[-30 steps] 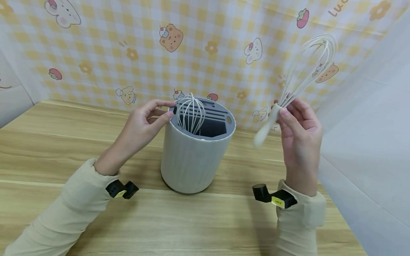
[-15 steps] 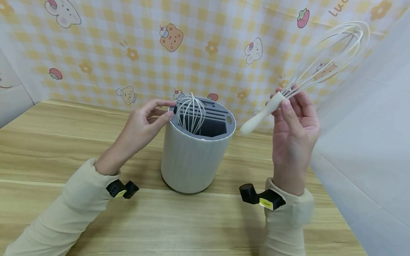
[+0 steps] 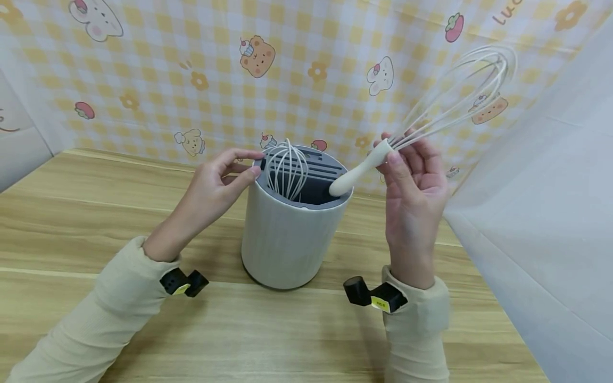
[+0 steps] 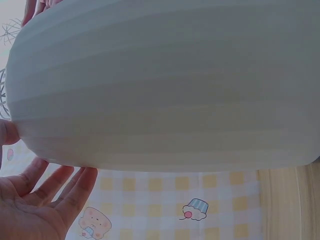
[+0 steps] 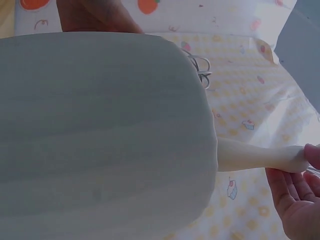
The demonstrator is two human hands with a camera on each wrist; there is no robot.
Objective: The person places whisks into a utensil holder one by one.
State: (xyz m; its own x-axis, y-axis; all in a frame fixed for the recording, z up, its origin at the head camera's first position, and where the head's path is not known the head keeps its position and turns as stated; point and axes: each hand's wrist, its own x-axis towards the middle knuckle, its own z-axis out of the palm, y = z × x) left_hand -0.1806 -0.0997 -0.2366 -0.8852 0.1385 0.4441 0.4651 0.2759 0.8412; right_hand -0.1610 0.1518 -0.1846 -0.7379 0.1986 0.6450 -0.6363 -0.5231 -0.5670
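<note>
My right hand (image 3: 414, 186) pinches a white whisk (image 3: 361, 173) where its handle meets the wires. The whisk is tilted, its wire loops up to the right and its handle end over the right side of the utensil holder's opening. The holder (image 3: 289, 244) is an off-white ridged cylinder with a grey slotted insert (image 3: 325, 169). A second whisk (image 3: 286, 170) stands in it on the left, wires up, its handle hidden inside. My left hand (image 3: 206, 189) grips the holder's left rim between thumb and fingers, also seen on the holder wall (image 4: 150, 90) in the left wrist view.
The holder stands on a wood-grain table (image 3: 230, 330). Behind it hangs a yellow checked cloth (image 3: 297, 101) with cartoon prints. A white side panel (image 3: 541, 239) borders the table on the right.
My right hand has moved left with the whisk, bringing the handle end from right of the holder to over its opening. My left hand and the holder have stayed put.
</note>
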